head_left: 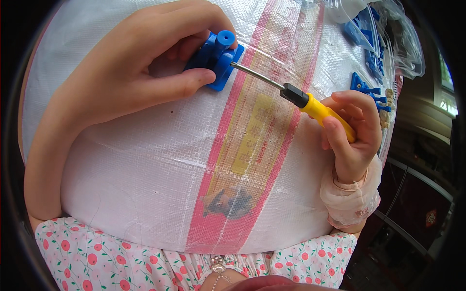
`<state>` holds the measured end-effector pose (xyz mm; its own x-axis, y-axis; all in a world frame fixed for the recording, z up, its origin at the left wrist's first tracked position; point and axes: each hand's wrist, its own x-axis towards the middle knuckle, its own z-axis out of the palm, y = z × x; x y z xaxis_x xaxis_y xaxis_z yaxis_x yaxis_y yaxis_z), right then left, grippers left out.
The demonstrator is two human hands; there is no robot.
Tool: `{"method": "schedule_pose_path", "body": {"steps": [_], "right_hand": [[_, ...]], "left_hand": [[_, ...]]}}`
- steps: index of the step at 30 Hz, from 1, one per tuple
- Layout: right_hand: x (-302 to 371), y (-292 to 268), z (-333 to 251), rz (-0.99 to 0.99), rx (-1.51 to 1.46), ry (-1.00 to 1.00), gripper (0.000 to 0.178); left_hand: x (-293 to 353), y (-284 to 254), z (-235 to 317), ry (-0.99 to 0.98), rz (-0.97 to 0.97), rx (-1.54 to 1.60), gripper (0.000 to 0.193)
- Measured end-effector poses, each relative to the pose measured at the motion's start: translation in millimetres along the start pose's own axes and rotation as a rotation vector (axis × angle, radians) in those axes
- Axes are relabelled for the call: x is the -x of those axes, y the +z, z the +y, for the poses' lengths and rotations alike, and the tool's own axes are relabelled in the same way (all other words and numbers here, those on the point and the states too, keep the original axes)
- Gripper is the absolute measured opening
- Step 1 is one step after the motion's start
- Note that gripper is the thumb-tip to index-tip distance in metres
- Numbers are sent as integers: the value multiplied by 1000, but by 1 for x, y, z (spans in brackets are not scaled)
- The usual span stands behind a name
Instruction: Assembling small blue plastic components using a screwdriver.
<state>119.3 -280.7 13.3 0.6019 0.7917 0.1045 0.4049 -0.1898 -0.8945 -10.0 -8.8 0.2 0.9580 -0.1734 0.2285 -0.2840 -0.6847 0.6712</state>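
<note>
Gripping a screwdriver [295, 95], my right hand [358, 127] holds its tip to a blue part [221, 59] my left hand [150, 65] clasps.

- Most likely a room in a home, with small handwork laid out in it.
- The work surface is covered by a white woven plastic sheet [145, 162] with a printed pink band, like sacking.
- Far right: clear bags [409, 48] and loose blue plastic parts [371, 46].
- Beyond the right edge: a bright window [446, 85] and dark reddish household-style doors [420, 194] bearing a small ornament [431, 218]; cabinet or fridge, unclear.
- Near side: everyday floral clothing [97, 257].
</note>
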Motion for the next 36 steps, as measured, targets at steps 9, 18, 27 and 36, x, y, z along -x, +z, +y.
{"method": "schedule_pose_path", "body": {"steps": [9,18,27,36], "right_hand": [[0,1,-1,7,17,14,33],[0,1,-1,34,-79,74,36],[2,1,3,30,-1,-58,36],[2,-1,6,20,15,-116,37]], "left_hand": [[-1,0,1,-24,-3,22,36],[-3,-1,2,-14,-9,17,35],[-2,0,1,-9,-4,7,34],[-1,0,0,-7,-4,0,33]]}}
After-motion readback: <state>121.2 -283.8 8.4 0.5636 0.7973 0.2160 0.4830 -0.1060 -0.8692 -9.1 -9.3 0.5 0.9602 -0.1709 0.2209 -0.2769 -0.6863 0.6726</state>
